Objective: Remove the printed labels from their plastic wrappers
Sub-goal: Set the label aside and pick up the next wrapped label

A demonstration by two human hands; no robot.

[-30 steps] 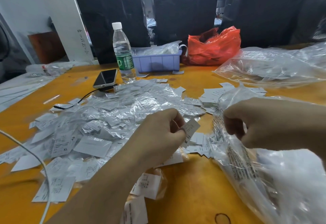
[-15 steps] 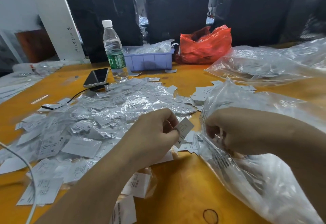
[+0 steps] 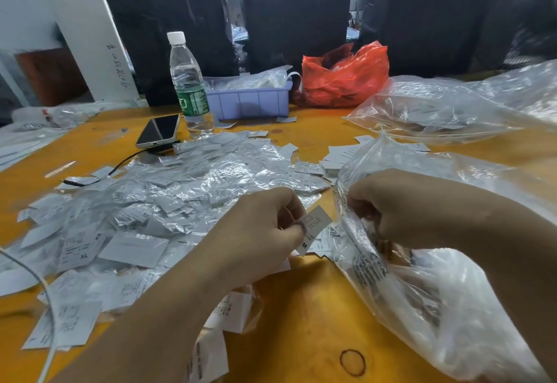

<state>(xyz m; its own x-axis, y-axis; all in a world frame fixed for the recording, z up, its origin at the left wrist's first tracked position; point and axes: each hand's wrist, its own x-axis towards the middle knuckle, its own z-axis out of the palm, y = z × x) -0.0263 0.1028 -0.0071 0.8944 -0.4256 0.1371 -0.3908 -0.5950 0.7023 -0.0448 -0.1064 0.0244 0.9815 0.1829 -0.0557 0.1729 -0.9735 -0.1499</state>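
My left hand (image 3: 262,232) pinches a small stack of white printed labels (image 3: 315,227) marked M, held just above the orange table. My right hand (image 3: 394,204) is curled inside the mouth of a large clear plastic bag (image 3: 437,292) at the lower right; what its fingers hold is hidden by the plastic. A wide heap of wrapped labels and clear wrappers (image 3: 168,201) covers the table to the left. Several bare labels (image 3: 337,156) lie in a small pile beyond the hands.
A water bottle (image 3: 188,87), a phone (image 3: 158,131) on a cable, a purple tray (image 3: 250,102) and a red bag (image 3: 343,78) stand at the back. Another clear bag (image 3: 446,108) lies far right. A rubber band (image 3: 352,363) lies on the orange table (image 3: 301,322).
My right hand has moved left and down into the clear bag's mouth. My left hand keeps the same labels, almost still.
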